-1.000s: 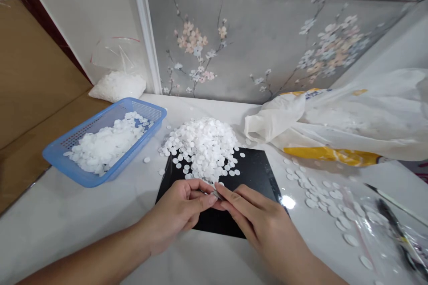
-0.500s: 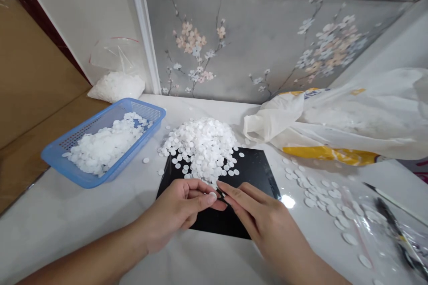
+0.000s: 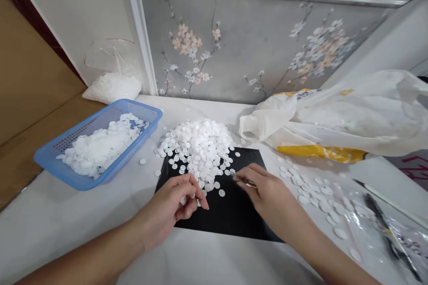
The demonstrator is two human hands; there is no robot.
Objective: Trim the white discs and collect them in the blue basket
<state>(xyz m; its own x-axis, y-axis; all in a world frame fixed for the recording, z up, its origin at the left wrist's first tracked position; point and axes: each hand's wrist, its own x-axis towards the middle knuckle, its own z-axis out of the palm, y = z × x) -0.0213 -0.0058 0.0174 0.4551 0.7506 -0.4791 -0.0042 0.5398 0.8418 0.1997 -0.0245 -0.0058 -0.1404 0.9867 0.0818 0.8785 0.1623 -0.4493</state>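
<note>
A heap of small white round discs (image 3: 203, 142) spreads over the back of a black board (image 3: 230, 216) on the white tabletop. At the board's front left, my left hand (image 3: 177, 202) is curled, with a white disc (image 3: 183, 200) showing between its fingers. Some loose discs lie just beyond its fingertips. My right hand (image 3: 264, 191) is over the board's right side, fingers pinched round a small thin tool with a metallic glint (image 3: 250, 184). The hand hides most of that tool, so its kind cannot be made out.
A blue plastic basket (image 3: 45, 156) holding more discs stands to the left, in front of a clear bag (image 3: 113, 87) of white pieces. At right lie a white-and-yellow plastic bag (image 3: 321, 129), scattered discs (image 3: 314, 191), a black pen-like tool (image 3: 384, 222) and a clear bag (image 3: 364, 236).
My hands have moved apart: the right went rightward with its thin tool, while the left shifted slightly left and curled. A disc that was at the left thumb tip no longer shows there.
</note>
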